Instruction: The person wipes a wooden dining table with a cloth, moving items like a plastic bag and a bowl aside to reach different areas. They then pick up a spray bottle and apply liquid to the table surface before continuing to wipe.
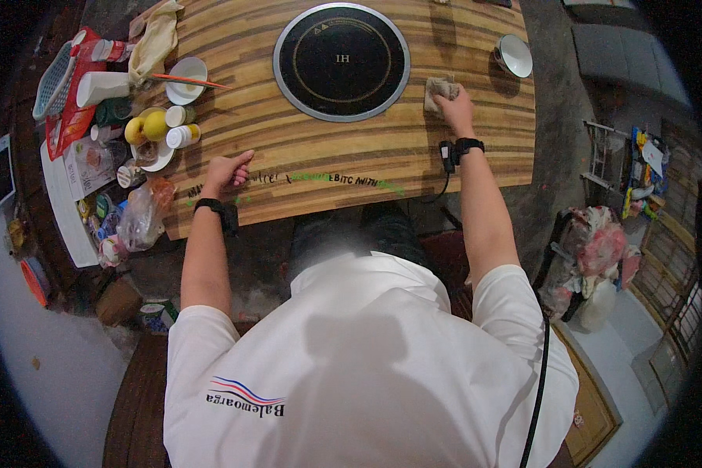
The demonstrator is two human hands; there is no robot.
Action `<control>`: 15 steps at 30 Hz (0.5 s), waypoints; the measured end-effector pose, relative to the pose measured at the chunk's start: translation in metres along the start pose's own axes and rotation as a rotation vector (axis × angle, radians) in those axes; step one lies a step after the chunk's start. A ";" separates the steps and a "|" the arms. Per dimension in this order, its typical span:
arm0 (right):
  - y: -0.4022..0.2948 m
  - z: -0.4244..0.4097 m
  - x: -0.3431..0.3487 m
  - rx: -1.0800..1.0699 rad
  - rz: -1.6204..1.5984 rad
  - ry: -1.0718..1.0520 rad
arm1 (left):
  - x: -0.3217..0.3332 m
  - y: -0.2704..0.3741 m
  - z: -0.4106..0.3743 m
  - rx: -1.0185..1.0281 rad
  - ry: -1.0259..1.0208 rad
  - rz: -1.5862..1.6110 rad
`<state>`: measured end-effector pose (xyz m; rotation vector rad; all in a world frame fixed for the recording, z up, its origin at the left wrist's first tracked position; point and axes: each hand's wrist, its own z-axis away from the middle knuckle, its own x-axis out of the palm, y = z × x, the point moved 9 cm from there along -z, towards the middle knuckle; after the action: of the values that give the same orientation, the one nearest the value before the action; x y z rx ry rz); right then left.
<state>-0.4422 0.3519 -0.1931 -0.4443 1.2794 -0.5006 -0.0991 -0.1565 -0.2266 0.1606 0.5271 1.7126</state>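
Note:
On the right part of the wooden table (351, 143), my right hand (457, 105) grips a crumpled beige cloth (437, 93) that touches the tabletop. My left hand (231, 171) rests near the table's front left edge with its fingers curled in and nothing seen in them. A round black induction cooktop (342, 61) with a metal rim lies between and beyond the hands. To the upper right of the cloth sits a white bowl (513, 55), tilted in this view. Each wrist wears a black band, and a cable hangs by the right one.
At the left stand a white bowl (187, 82) with orange chopsticks (193, 81) across it, a plate with yellow fruit (155, 126), white-lidded bottles (183, 136), a pale cloth (155, 44), a plastic bag (143, 216) and a blue basket (55, 82). Bagged items (599, 251) stand off the table's right side.

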 end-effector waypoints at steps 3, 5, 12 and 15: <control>-0.016 0.004 0.010 -0.013 0.057 -0.011 | 0.001 -0.002 0.000 0.006 -0.040 0.052; -0.035 0.014 0.020 0.001 0.069 -0.034 | -0.001 -0.003 0.001 0.014 -0.054 0.075; -0.062 0.030 0.051 -0.037 0.094 0.004 | 0.003 -0.007 -0.004 0.037 -0.095 0.110; -0.083 0.045 0.056 -0.074 0.045 0.009 | 0.003 -0.014 -0.014 0.035 -0.119 0.130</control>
<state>-0.3950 0.2538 -0.1794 -0.4741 1.3170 -0.4190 -0.0926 -0.1553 -0.2453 0.3263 0.4672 1.8079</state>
